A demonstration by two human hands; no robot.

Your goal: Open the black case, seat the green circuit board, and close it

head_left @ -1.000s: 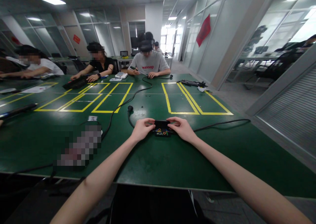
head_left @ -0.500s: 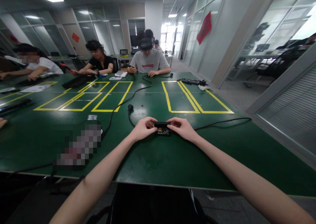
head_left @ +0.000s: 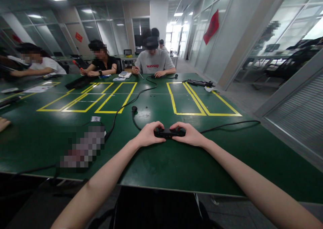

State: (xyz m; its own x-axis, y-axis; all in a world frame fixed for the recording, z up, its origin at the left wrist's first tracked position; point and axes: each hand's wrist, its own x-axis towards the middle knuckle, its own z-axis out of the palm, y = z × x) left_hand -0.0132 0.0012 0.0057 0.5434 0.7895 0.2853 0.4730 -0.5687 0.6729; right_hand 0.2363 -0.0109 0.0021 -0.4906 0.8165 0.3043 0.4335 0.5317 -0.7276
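Now, left hand (head_left: 148,134) and right hand (head_left: 192,135) pinch black device (head_left: 169,133) at opposite ends; internals visible earlier are covered, casing apparently closed

On the table (head_left: 181,172), a plug (head_left: 134,110) lies beyond and left of the device (head_left: 169,133).

Long blk device (head_left: 168,132) (ends partly hid), horiz., btwn L grip (head_left: 149,134) & R grip (head_left: 190,135)

2 bare arms (head_left: 111,171) extended forward, hands (head_left: 149,135) close together, fingers (head_left: 158,123) curled above, thumbs (head_left: 159,140) below
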